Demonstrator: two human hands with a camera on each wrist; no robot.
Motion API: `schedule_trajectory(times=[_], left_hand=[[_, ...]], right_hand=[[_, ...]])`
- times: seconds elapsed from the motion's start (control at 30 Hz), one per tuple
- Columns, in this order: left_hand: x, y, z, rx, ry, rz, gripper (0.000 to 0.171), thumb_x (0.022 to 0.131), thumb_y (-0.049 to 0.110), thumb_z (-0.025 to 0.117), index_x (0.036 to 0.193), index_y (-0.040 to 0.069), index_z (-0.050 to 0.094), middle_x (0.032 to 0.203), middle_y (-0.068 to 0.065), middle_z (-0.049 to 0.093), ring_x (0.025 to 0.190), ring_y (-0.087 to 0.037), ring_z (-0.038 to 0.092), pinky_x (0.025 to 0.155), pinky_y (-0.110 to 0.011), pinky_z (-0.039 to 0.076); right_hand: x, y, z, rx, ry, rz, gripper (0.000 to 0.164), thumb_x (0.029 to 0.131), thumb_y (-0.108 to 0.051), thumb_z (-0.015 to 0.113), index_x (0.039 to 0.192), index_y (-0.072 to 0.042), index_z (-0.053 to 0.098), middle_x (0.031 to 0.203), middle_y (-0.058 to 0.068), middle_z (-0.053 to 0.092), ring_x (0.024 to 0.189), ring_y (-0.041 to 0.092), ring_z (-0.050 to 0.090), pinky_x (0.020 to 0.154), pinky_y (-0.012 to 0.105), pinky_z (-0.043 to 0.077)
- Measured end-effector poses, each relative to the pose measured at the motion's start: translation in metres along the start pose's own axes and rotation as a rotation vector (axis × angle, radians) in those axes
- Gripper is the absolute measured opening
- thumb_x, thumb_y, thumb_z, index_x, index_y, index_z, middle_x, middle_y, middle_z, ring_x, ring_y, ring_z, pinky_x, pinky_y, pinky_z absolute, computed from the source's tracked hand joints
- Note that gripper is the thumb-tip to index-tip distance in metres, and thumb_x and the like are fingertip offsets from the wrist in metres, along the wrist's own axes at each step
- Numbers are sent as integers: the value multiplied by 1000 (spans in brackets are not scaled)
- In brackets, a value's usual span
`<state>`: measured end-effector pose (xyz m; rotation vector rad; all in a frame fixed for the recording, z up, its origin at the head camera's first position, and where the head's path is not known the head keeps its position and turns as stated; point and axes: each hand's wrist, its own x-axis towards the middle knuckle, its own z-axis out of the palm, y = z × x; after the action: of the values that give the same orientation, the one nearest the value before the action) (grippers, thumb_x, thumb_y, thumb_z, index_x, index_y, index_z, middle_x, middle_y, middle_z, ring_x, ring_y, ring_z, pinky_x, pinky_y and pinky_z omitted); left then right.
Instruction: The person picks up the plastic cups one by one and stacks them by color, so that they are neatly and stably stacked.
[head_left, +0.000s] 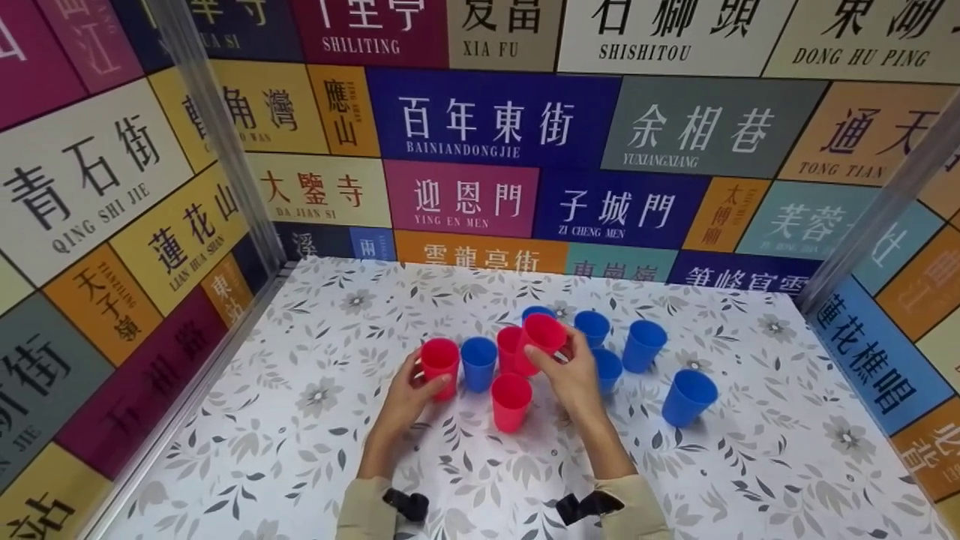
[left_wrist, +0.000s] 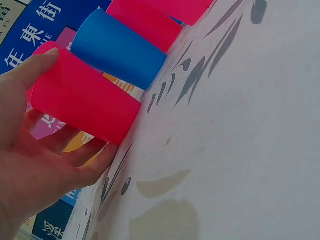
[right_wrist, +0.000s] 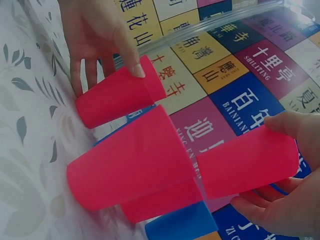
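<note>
My left hand (head_left: 406, 395) grips a red cup (head_left: 439, 366) that stands upright on the table, thumb on the near side and fingers round the far side. A blue cup (head_left: 478, 365) stands just right of it. My right hand (head_left: 576, 379) holds another red cup (right_wrist: 250, 161) above the table, thumb on one side and fingers on the other. That raised cup partly hides a red cup (head_left: 510, 346) standing behind it. Nearer to me, between the hands, stands one more red cup (right_wrist: 132, 161), upright and untouched.
Several blue cups stand to the right, among them one at the near right (head_left: 688, 399) and one farther back (head_left: 645, 346). Another blue cup (head_left: 538, 310) is mostly hidden behind the raised red cup. Sign-patterned walls enclose the flower-print tabletop (head_left: 300, 450) at the back and sides.
</note>
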<state>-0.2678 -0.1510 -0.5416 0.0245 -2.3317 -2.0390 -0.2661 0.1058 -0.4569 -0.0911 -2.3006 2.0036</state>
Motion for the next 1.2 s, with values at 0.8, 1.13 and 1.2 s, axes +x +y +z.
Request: schedule_trajectory(times=[0.8,1.13,1.2], left_hand=[[2,-2,1,-13,-24,23,76,91,27,74,154,12,36,146,-19,52,131,-38,56,109,-47,49],[3,-2,0,-31,-37,50,71,92,20,72,153,12,37,145,-22,52,131,-41,56,108,-47,49],[3,-2,0,-19,-34,52,70,92,21,72,153,12,38,145,-21,53,131,-40,56,108,-48,49]], right_hand=[[5,-37,60,30,-215,-123,65,85,-25,80,141,-10,50,130,13,62,121,28,59,91,35,58],[10,-45,83,-45,-243,-70,72,82,-35,82,143,-15,51,139,12,58,131,34,53,98,44,55],[10,-46,87,-63,-251,-61,73,82,-36,82,144,-15,50,140,11,57,132,33,52,100,44,55]])
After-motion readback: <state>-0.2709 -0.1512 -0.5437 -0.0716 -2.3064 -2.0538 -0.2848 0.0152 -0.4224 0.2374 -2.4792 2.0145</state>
